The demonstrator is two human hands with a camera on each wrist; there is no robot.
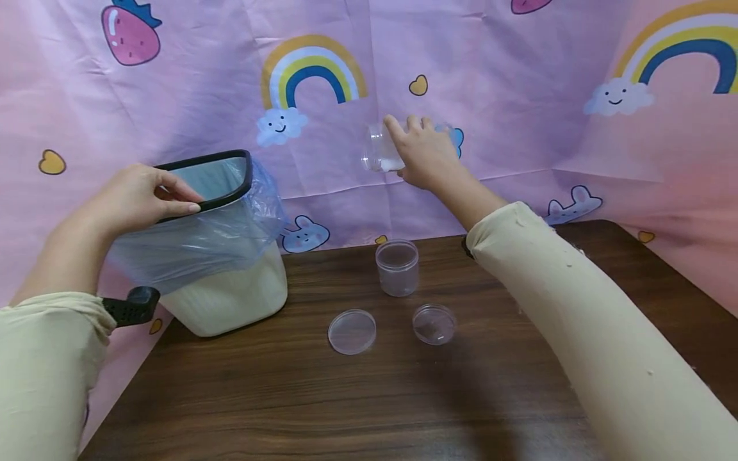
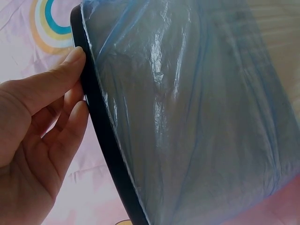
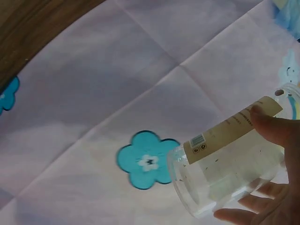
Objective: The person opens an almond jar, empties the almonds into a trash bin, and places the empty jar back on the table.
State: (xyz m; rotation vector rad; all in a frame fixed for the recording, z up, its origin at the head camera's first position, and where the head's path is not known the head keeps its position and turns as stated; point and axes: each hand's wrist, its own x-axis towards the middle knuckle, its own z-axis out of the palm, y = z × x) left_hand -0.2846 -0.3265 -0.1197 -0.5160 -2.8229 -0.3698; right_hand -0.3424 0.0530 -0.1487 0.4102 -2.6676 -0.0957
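Observation:
My left hand (image 1: 135,198) pinches the black rim (image 1: 227,194) of a cream trash bin (image 1: 236,298), tilted and lined with a translucent blue bag (image 1: 213,240). In the left wrist view the thumb (image 2: 70,65) and fingers meet at that rim. My right hand (image 1: 429,153) grips a clear plastic jar (image 1: 376,148) in the air to the right of the bin. The jar lies on its side, its threaded mouth toward the bin. In the right wrist view it bears a tan label (image 3: 229,129), and small dark specks show on its wall.
On the brown wooden table (image 1: 277,403) stands another clear jar (image 1: 398,272). Two clear round lids lie in front of it, a left lid (image 1: 352,331) and a right lid (image 1: 434,324). A pink printed cloth (image 1: 490,57) hangs behind the table.

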